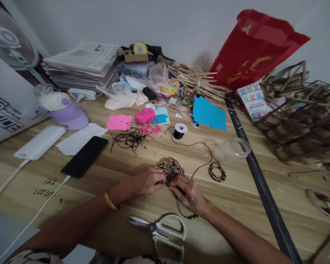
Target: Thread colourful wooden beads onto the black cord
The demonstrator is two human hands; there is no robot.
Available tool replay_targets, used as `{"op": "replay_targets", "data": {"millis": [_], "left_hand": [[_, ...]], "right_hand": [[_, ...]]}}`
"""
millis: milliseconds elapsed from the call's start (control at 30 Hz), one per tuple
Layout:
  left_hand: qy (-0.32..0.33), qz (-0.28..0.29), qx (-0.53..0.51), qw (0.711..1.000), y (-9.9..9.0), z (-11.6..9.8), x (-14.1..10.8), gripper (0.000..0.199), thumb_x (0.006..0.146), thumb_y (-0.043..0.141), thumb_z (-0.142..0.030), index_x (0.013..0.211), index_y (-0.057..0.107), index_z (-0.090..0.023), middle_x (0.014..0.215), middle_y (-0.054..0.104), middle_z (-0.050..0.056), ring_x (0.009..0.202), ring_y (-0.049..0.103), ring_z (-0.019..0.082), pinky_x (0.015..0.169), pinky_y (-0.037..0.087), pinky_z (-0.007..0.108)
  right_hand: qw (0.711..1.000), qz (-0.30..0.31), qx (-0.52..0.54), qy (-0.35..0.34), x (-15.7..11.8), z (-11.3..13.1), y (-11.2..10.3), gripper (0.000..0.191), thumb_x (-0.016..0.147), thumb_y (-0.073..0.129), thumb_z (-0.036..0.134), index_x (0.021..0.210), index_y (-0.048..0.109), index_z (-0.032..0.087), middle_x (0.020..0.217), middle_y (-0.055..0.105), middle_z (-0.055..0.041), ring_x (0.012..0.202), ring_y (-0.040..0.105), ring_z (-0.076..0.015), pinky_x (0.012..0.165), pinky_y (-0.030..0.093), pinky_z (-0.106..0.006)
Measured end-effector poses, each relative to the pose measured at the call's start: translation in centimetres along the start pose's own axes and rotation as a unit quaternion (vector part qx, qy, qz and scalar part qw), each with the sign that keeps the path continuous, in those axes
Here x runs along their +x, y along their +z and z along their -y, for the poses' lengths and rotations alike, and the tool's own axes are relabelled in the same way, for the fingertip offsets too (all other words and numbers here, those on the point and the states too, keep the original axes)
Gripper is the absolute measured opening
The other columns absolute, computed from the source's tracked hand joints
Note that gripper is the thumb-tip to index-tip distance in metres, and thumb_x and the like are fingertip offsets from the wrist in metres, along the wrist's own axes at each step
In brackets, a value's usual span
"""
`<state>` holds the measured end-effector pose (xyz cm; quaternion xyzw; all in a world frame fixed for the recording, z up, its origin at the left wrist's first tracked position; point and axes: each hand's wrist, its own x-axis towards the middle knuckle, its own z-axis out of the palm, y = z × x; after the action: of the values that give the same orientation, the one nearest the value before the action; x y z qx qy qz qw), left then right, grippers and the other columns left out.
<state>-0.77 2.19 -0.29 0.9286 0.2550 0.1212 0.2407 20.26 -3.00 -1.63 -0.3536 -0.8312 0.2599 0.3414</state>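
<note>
A heap of small multicoloured beads (pixel 169 167) lies on the table just ahead of both hands. My left hand (pixel 150 180) is closed at the heap's near left edge, its thumb and fingertips pinched together; what is between them is too small to make out. From the right, my right hand (pixel 191 193) touches the near side of the heap, fingers curled in a pinch around a thin black cord (pixel 202 165). That cord runs back to a white spool (pixel 179 131). Several strung beads (pixel 193 217) sit on the cord below my right wrist.
White-handled scissors (pixel 165 233) lie partly open near me. A beaded bracelet (pixel 217 172) and a clear jar (pixel 232 149) are to the right. Black cord scraps (pixel 130 138), pink yarn (pixel 145 116) and a phone (pixel 84 157) are to the left. Woven baskets (pixel 288 124) crowd the right side.
</note>
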Motion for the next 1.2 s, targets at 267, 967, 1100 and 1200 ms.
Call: {"op": "replay_targets", "data": {"millis": [267, 967, 1100, 1200], "left_hand": [[-0.004, 0.0, 0.009, 1.0, 0.2, -0.19, 0.13, 0.011, 0.09, 0.052, -0.018, 0.088, 0.063, -0.016, 0.087, 0.063, 0.003, 0.083, 0.057, 0.015, 0.078, 0.039, 0.025], [0.033, -0.021, 0.049, 0.998, 0.63, 0.04, -0.11, 0.013, 0.092, 0.049, -0.02, 0.089, 0.062, -0.017, 0.087, 0.061, 0.004, 0.085, 0.055, 0.017, 0.08, 0.039, 0.028], [0.028, -0.034, 0.03, 0.999, 0.55, -0.05, 0.07, 0.013, 0.091, 0.05, -0.019, 0.086, 0.063, -0.016, 0.085, 0.063, 0.004, 0.082, 0.057, 0.016, 0.077, 0.041, 0.027], [0.015, -0.048, -0.006, 0.999, 0.46, -0.11, 0.27, 0.013, 0.089, 0.052, -0.017, 0.084, 0.064, -0.016, 0.083, 0.064, 0.005, 0.08, 0.058, 0.016, 0.075, 0.043, 0.026]], "right_hand": [[1.0, 0.022, -0.022, -0.004, 0.04, -0.07, 0.04, 0.012, 0.094, 0.045, 0.015, 0.091, 0.056, 0.018, 0.082, 0.061, -0.0063, 0.074, 0.059, -0.0164, 0.065, 0.048, -0.026], [1.0, 0.007, -0.026, 0.009, 0.42, 0.28, 0.02, 0.012, 0.091, 0.046, 0.015, 0.081, 0.052, 0.019, 0.073, 0.057, -0.0036, 0.066, 0.054, -0.0152, 0.06, 0.043, -0.025], [1.0, 0.001, -0.02, 0.017, 0.38, 0.13, 0.07, 0.013, 0.09, 0.045, 0.015, 0.081, 0.052, 0.019, 0.073, 0.057, -0.0037, 0.065, 0.054, -0.0149, 0.06, 0.043, -0.025], [1.0, 0.002, -0.016, 0.017, 0.33, 0.06, 0.11, 0.012, 0.091, 0.046, 0.015, 0.082, 0.053, 0.019, 0.074, 0.058, -0.0041, 0.067, 0.054, -0.0151, 0.061, 0.044, -0.025]]}}
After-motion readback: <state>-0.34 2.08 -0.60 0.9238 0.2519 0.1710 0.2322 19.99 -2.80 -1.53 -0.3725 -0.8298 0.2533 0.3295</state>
